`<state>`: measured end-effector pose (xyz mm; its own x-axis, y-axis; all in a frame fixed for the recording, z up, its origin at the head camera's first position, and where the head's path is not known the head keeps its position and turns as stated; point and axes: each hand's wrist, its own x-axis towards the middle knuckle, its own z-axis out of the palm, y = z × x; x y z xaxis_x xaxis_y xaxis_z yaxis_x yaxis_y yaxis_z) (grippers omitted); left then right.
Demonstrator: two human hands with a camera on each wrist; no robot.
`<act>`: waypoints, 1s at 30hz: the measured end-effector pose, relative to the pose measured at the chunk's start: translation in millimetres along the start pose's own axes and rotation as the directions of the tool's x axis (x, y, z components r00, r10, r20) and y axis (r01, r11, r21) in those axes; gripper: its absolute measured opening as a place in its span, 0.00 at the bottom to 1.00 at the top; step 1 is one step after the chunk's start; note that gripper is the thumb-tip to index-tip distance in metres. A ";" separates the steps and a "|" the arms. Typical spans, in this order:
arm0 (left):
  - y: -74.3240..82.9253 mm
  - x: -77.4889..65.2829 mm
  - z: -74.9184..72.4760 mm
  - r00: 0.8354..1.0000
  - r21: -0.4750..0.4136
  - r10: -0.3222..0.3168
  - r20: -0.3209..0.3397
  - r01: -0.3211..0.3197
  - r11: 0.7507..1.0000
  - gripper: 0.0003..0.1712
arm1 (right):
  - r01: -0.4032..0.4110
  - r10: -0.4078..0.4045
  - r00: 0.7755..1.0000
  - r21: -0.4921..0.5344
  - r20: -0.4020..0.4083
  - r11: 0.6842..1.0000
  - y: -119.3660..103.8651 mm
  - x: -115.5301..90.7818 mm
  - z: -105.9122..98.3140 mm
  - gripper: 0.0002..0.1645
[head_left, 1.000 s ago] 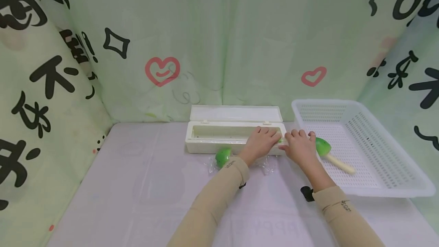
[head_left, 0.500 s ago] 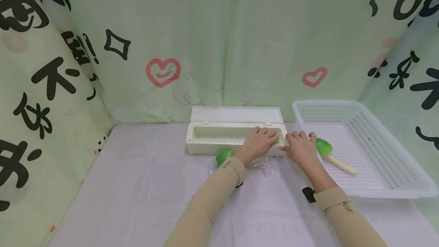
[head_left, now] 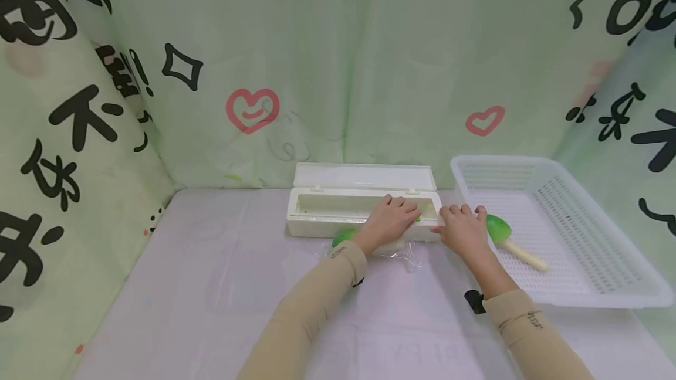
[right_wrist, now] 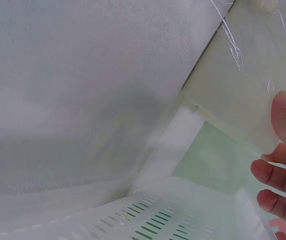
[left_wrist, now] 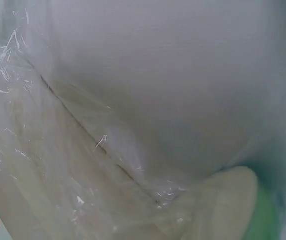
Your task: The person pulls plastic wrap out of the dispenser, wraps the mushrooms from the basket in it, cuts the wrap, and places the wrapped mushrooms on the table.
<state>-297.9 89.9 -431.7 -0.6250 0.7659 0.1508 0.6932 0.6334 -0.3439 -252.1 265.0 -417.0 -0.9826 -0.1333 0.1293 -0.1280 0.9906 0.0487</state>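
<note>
Left hand [head_left: 387, 219] is reaching over open white box [head_left: 317, 228], grip hidden, green piece [head_left: 419, 219] showing beside fingers; right hand [head_left: 465, 228], fingers spread, is bracing box's right end. Piece-handling apparently ongoing; next move likely needing steady box.

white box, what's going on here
A person's left hand reaches over the open box; a bit of green shows beside it. The right hand touches the box's right end. A green-headed stick lies in the basket. A green piece and clear wrap lie in front of the box.
</note>
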 end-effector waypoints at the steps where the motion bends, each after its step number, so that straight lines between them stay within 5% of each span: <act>1: -0.9 -1.1 0.7 1.000 0.003 0.010 -0.014 -0.010 1.000 0.19 | 0.000 0.000 1.000 0.002 0.004 1.000 -0.4 -0.1 0.3 0.27; 7: -3.8 -3.3 1.7 0.998 -0.015 0.027 -0.062 -0.028 0.999 0.17 | -0.004 0.004 1.000 -0.002 -0.001 1.000 -0.9 -0.7 1.2 0.27; 24: -6.9 -5.1 1.4 0.998 0.006 0.058 -0.036 -0.058 0.998 0.16 | -0.006 0.006 1.000 0.005 -0.013 1.000 -0.1 -2.6 3.6 0.28; 30: -9.1 -7.3 3.1 0.996 -0.009 0.053 -0.078 -0.053 0.999 0.16 | -0.004 0.004 1.000 -0.001 -0.028 1.000 1.1 -3.1 3.6 0.28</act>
<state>-300.8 78.2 -432.6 -0.5578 0.8044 0.2044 0.7288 0.5926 -0.3430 -249.7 266.6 -420.9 -0.9789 -0.1304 0.1576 -0.1241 0.9911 0.0490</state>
